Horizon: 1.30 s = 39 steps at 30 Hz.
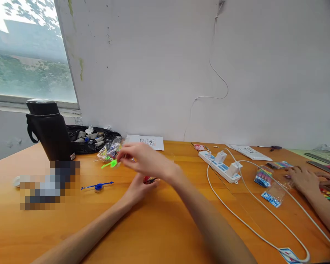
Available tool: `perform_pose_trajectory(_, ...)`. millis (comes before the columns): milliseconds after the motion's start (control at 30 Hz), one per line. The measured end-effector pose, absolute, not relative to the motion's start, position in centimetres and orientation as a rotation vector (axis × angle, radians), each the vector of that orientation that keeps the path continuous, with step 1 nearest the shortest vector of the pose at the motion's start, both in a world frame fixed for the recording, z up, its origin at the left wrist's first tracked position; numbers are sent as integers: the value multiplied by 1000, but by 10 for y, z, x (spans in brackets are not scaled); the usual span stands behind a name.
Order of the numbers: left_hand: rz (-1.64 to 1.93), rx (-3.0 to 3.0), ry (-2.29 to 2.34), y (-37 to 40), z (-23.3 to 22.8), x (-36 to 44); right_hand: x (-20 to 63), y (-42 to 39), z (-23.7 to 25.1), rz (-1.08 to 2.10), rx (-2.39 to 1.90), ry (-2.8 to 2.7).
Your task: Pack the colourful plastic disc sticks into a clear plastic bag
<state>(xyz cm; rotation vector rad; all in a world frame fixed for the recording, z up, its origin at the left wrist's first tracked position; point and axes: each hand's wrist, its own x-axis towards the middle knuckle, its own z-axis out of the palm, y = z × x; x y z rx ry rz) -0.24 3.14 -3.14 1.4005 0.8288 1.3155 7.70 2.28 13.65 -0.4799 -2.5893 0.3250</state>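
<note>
My right hand crosses over the left, thumb and fingers pinched together at a bright green plastic piece with a thin pointed arm. Below it, my left hand is closed around a small red thing, mostly hidden by the fingers; its kind does not show. Left of my hands lies a small blue plastic piece with a round body and long thin arms. Just behind the right hand is a clear plastic bag with colourful small parts.
A black thermos and a black bag of scraps stand at the left. A white power strip with trailing cables is to the right. A co-worker's hands rest by small colourful packs.
</note>
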Motion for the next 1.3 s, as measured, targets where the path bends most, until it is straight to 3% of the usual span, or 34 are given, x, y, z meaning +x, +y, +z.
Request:
perform_pose_trajectory(233, 1311, 1347, 871, 27, -25, -4, 168, 31, 188, 221, -958, -2388)
perform_pose_trajectory(633, 1271, 1312, 942, 19, -12, -5, 213, 25, 200, 333, -1289, -2412)
perform_pose_trajectory(1000, 1270, 1343, 881, 18, -10, -5, 168, 52, 164, 555, -1052, -2673)
perform_pose_trajectory(1300, 1296, 1394, 908, 21, -14, -2, 112, 37, 140, 175, -817, -2485)
